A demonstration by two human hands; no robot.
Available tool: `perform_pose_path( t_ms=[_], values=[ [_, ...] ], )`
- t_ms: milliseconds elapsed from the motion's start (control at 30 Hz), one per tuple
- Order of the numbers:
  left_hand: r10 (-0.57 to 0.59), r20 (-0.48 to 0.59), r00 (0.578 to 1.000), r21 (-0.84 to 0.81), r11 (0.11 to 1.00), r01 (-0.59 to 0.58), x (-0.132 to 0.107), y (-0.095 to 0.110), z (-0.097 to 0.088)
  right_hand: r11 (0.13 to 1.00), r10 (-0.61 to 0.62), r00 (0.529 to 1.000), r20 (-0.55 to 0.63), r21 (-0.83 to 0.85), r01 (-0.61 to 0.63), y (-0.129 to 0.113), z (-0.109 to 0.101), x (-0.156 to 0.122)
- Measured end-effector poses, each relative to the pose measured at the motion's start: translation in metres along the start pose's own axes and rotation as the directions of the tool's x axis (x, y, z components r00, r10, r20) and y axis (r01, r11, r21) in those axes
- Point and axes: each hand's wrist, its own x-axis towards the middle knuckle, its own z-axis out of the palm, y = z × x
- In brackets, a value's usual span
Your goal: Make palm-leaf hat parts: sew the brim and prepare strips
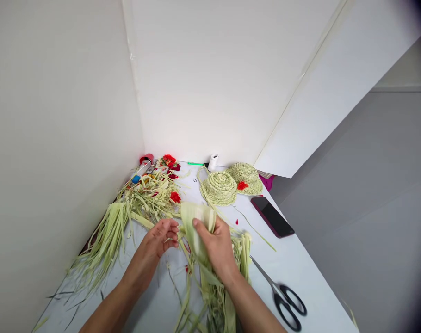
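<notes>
My right hand (215,245) grips a folded bunch of pale green palm leaf strips (196,226), and their long ends hang down towards the table. My left hand (160,238) is just left of that bunch, palm turned up, fingers loosely curled and apart, holding nothing. Under and to the left of it lies a heap of shredded leaf strips (108,236). Two small woven leaf hats (219,187) sit beyond my hands, the farther one (244,173) partly behind the nearer and trimmed with a red flower (242,185).
Black-handled scissors (287,300) lie at the table's right edge, and a dark smartphone (272,216) lies further back. Red artificial flowers (170,166), a white thread spool (213,163) and a green marker (195,163) stand along the far wall. White walls bound the table's left and far sides.
</notes>
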Motion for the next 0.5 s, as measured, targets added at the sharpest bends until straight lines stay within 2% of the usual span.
perform_pose_path(
  t_ms=[133,300,433,500],
  values=[
    [0.031,0.013,0.999,0.155,0.987,-0.033,-0.005,-0.006,-0.003,0.996,-0.062,0.992,0.112,-0.056,0.069,0.011,0.011,-0.005],
    [0.071,0.001,0.997,0.308,0.949,-0.067,-0.003,-0.007,-0.002,0.99,-0.033,0.979,0.2,-0.128,0.06,0.013,0.011,-0.004],
    [0.078,-0.023,0.997,0.379,0.923,-0.064,-0.002,0.0,0.002,0.958,-0.088,0.973,0.214,-0.251,0.142,0.016,0.009,-0.006],
    [0.103,-0.045,0.994,0.413,0.907,-0.075,-0.001,0.0,0.001,0.95,-0.106,0.967,0.23,-0.265,0.167,0.007,0.011,-0.012]
  ],
)
